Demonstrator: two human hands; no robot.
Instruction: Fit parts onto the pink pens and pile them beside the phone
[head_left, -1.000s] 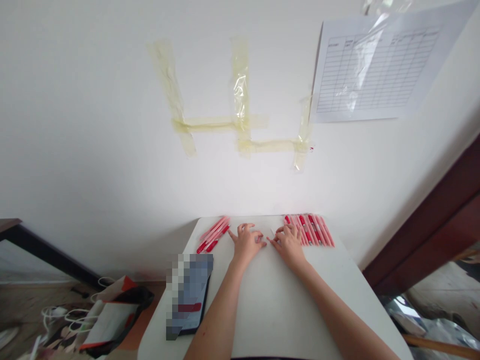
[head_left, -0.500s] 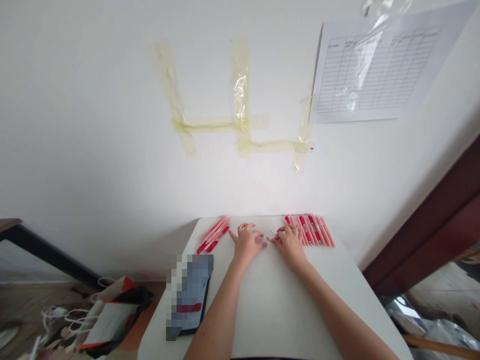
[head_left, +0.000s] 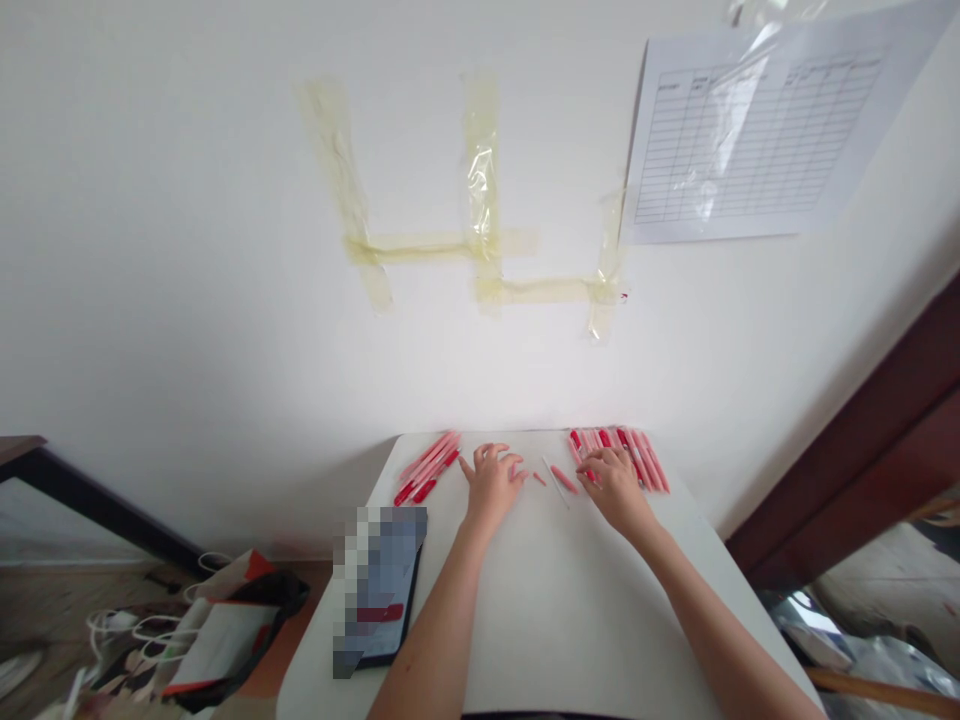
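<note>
My left hand [head_left: 491,482] lies flat on the white table [head_left: 555,610] with its fingers spread and nothing in it. To its left is a small bundle of red pens [head_left: 429,467]. My right hand [head_left: 616,482] rests on the left end of a row of red pens [head_left: 634,458] by the wall, fingers curled down onto one pen. On the table between my hands lie a small red piece [head_left: 538,478], a thin white refill [head_left: 556,482] and a short red pen part [head_left: 565,480].
A phone or tablet [head_left: 381,590] lies at the table's left edge. The white wall behind carries strips of yellowed tape [head_left: 480,200] and a printed sheet [head_left: 750,140]. Bags and cables [head_left: 202,640] lie on the floor at left. Dark wooden trim [head_left: 862,470] stands at right.
My right hand has moved right, from touching the left hand to the row of pens. The small pen parts it left behind now show between the hands. My left hand stays put.
</note>
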